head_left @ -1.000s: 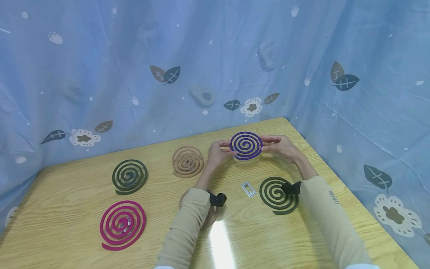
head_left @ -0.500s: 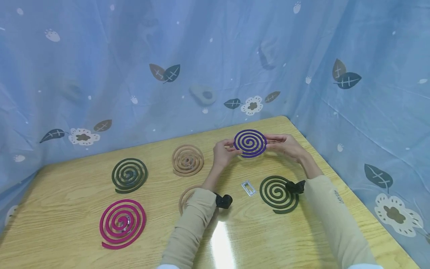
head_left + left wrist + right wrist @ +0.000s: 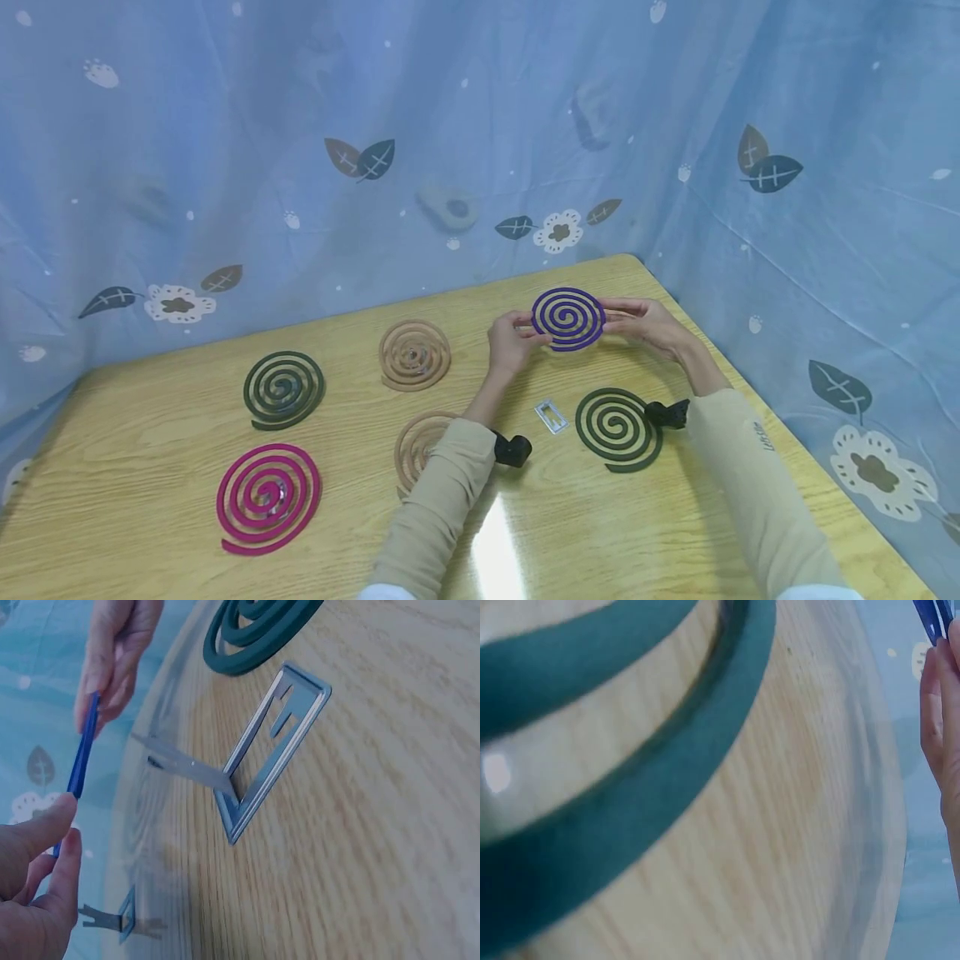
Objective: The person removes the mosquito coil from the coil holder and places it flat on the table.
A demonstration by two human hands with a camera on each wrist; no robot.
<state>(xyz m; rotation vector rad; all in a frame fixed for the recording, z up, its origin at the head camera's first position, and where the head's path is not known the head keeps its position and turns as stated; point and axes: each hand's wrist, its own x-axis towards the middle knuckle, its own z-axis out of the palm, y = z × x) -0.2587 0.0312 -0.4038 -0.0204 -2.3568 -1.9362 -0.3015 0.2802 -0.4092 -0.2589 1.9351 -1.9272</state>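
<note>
A purple mosquito coil (image 3: 567, 317) is held up flat over the far right of the table. My left hand (image 3: 513, 343) pinches its left rim between thumb and fingers, and my right hand (image 3: 647, 323) pinches the opposite rim. Edge-on, the same coil (image 3: 84, 746) appears thin and blue in the left wrist view. There, a small metal coil stand (image 3: 124, 916) with an upright prong stands on the table close to my left fingers. A second metal stand (image 3: 552, 415), its tab bent up, lies nearer me. In the right wrist view, my right hand (image 3: 946, 727) shows only partly.
A dark green coil (image 3: 617, 429) lies under my right wrist camera. A tan coil (image 3: 411, 450) is partly covered by my left sleeve. Another tan coil (image 3: 415, 356), a green coil (image 3: 283, 389) and a magenta coil (image 3: 267, 498) sit leftward. A patterned blue curtain (image 3: 262, 167) borders the table.
Both hands have carried the purple coil slightly to the right. More of the tan coil beside my left sleeve now shows. The other coils stay in place.
</note>
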